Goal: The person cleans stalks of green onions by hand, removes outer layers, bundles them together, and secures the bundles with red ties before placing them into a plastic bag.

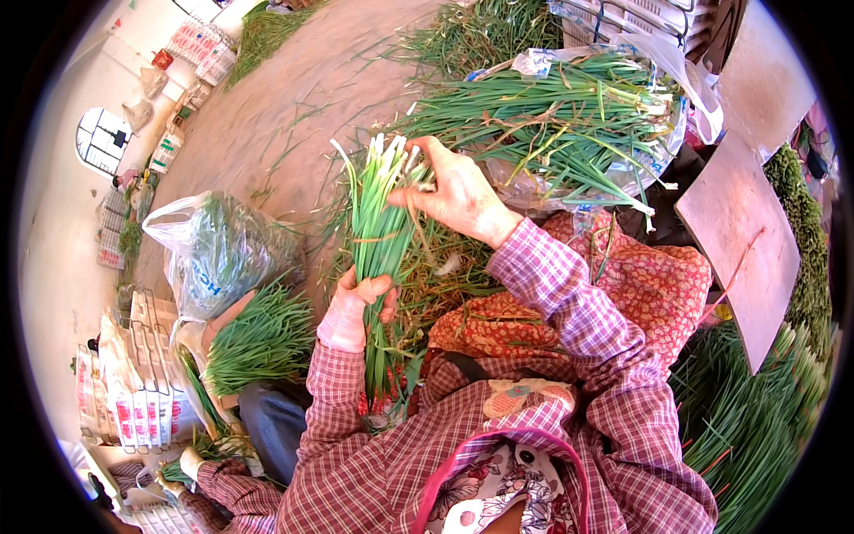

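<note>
My left hand (360, 298) is closed round the lower part of a bunch of garlic chives (382, 254), holding it upright in front of me. The white stalk ends point up and away; the green leaves hang down past my wrist. A thin brownish tie (378, 238) crosses the bunch above my left hand. My right hand (458, 191) has its thumb and fingers curled about the white ends on the right side. Beyond it lies a large heap of loose chives (551, 125) on clear plastic. My lap is covered by a red flowered cloth (640, 276).
A full plastic bag (227, 254) and more chives (258, 343) are to the left. At the right, a flat board (747, 240) stands tilted near another green pile (756, 418). Another person's hand (191, 463) shows at lower left. White crates (147, 400) are stacked there.
</note>
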{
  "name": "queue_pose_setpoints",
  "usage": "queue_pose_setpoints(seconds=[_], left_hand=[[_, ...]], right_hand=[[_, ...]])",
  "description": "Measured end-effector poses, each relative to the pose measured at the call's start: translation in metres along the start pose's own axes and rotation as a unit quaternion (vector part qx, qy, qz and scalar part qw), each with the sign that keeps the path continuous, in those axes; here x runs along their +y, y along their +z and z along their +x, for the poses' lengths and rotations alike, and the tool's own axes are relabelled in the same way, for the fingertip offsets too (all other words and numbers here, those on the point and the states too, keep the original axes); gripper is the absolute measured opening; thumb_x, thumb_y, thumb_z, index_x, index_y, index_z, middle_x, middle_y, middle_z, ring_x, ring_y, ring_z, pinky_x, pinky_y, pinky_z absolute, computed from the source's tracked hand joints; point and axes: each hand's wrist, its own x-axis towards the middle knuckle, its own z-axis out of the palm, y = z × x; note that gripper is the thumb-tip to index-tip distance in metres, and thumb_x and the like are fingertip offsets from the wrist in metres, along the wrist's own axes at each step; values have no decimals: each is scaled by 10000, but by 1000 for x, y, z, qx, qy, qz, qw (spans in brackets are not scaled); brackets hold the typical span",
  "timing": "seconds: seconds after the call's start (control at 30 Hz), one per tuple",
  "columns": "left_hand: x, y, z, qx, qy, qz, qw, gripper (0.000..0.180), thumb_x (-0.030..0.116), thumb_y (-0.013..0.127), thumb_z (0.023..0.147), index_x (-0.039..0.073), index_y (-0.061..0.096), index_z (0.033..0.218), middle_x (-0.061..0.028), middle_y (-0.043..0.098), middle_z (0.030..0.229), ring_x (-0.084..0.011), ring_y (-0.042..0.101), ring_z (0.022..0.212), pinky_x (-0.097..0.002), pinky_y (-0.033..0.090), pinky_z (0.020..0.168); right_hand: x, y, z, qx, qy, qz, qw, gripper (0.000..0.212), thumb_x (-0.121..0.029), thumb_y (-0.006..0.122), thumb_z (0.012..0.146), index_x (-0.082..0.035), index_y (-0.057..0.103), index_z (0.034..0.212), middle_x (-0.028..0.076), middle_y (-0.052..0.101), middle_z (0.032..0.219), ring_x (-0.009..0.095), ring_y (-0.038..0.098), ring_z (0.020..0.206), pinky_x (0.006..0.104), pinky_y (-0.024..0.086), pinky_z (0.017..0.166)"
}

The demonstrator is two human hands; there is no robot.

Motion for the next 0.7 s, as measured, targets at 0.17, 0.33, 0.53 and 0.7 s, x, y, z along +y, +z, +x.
queue_pose_setpoints(seconds=[0.17,0.33,0.53,0.7], left_hand=[[-8,2,2,11,-2,-14,1000,340,263,710,733,28,577,941,-57,542,609,-147,480,455,-271,368,440],[-5,9,1,-23,-22,-6,999,306,251,708,744,29,567,900,-46,526,586,-130,447,425,-261,360,429],[-12,4,-9,15,-34,-2,999,288,236,680,738,18,538,862,-54,490,579,-128,412,408,-259,335,410],[-21,-25,-26,52,-22,-8,998,330,207,683,726,-8,536,928,-60,481,575,-122,392,394,-277,347,416]], right_hand=[[11,4,-6,81,-61,-90,991,270,-224,598,826,-13,502,963,206,603,696,376,608,670,440,480,586],[34,3,-3,108,18,-165,980,219,-259,497,886,-51,555,847,195,576,589,393,594,608,480,471,545],[71,17,11,71,133,-208,966,287,-315,458,909,-77,604,845,167,610,645,323,623,630,436,505,625],[95,-55,16,105,133,-197,966,413,-473,570,840,-89,558,990,111,648,776,260,637,731,347,511,706]])
